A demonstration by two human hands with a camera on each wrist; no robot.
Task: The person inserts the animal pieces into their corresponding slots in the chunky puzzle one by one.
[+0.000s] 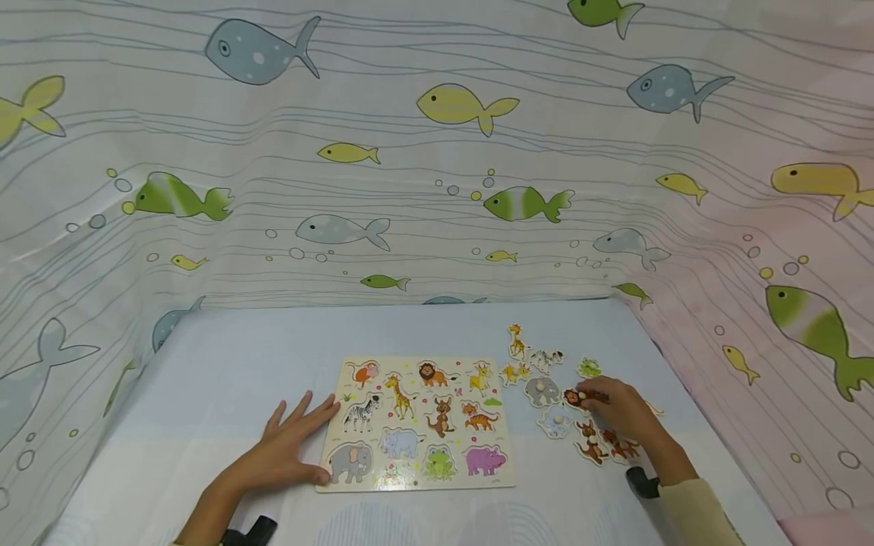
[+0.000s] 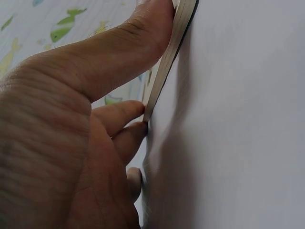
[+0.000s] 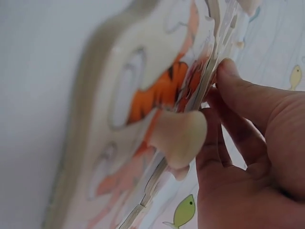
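Note:
A wooden animal puzzle board (image 1: 419, 415) lies flat on the table. My left hand (image 1: 290, 446), fingers spread, touches its left edge, with the thumb at the lower left corner. The left wrist view shows the thumb (image 2: 128, 43) against the board's side. To the right of the board, my right hand (image 1: 617, 409) pinches a lion puzzle piece (image 1: 575, 397) between thumb and fingers, which partly cover it. Close to that hand lie a kangaroo piece (image 1: 591, 443), a tiger piece (image 1: 620, 444), an elephant piece (image 1: 542, 391) and a frog piece (image 1: 589, 367).
Farther back lie a giraffe piece (image 1: 517, 341), a zebra piece (image 1: 547, 359) and an orange animal piece (image 1: 515, 373). A pale blue piece (image 1: 556, 422) sits below the elephant. A knob (image 3: 183, 138) rises from the tiger piece. Fish-patterned cloth (image 1: 410, 174) hangs around the table.

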